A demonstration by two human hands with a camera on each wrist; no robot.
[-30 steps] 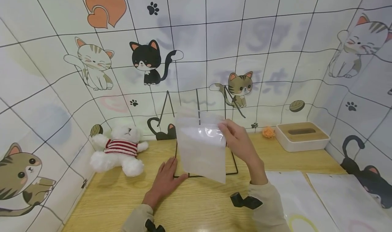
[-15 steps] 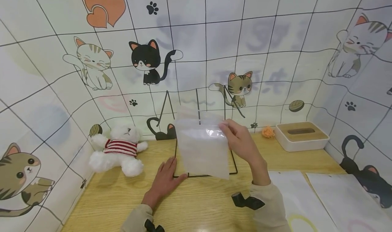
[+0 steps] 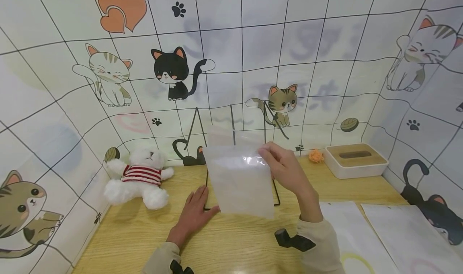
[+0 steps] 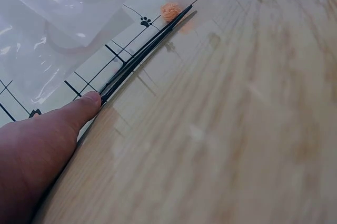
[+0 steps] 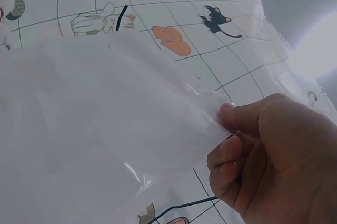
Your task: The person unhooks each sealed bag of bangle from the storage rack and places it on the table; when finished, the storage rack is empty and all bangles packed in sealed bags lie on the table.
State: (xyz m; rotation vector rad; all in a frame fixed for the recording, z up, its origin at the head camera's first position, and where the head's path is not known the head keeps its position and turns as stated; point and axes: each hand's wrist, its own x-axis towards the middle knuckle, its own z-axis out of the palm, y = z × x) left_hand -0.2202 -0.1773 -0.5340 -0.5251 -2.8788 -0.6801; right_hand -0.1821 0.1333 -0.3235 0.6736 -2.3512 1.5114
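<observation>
Fingers [image 5: 230, 153] of right hand [image 3: 285, 173]: pinching 1 plastic bag [image 3: 240, 181] near its upper right.
Bag: hanging left of those fingertips, mid-frame, before the wire rack [image 4: 151, 48].
Left hand [image 3: 195, 209]: flattened, touching the rack's lower left.

On the table [image 3: 231, 248], a white bear [image 3: 142, 174] in a red-and-white striped top rests at the left, while at the right back an orange ball [image 3: 316, 156] sits just beside a white box [image 3: 356, 167] with a slotted wooden lid. Nearer, two white sheets [image 3: 408, 230] lie side by side, one marked with a yellow arc, the other pink. Behind, the gridded wall [image 3: 224, 45] carries cartoon cats [image 3: 171, 71], paw prints and orange hearts [image 3: 123, 11].
</observation>
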